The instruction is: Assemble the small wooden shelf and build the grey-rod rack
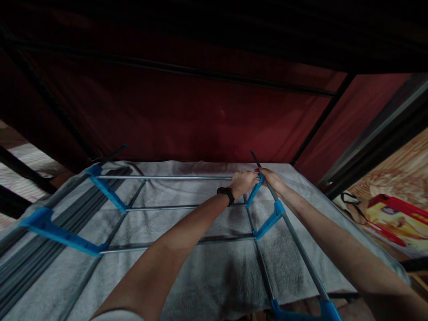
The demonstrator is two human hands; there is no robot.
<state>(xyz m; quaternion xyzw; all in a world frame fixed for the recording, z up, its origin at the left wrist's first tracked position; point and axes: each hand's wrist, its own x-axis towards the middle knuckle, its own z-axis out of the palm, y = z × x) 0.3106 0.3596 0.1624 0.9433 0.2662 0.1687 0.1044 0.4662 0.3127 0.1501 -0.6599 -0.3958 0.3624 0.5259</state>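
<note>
A frame of grey metal tubes and blue plastic brackets lies over a grey cloth. My left hand (244, 183), with a black wristband (226, 195), is closed around the right end of the far metal crossbar (167, 178). Beside it, my right hand (271, 179) is closed at the far right blue bracket (254, 192), where the bracket meets the long side tube (301, 249). Fingers partly hide this joint. Nearer to me, another blue bracket (270, 219) joins the same side tube. Two blue brackets (109, 192) (63, 232) hold the crossbars' left ends.
Several loose grey tubes (63, 232) lie on the left of the grey cloth (214, 276). A dark red panel (200, 120) with black bars rises behind. At right, a red and yellow package (397, 218) rests near a dark strap (352, 205).
</note>
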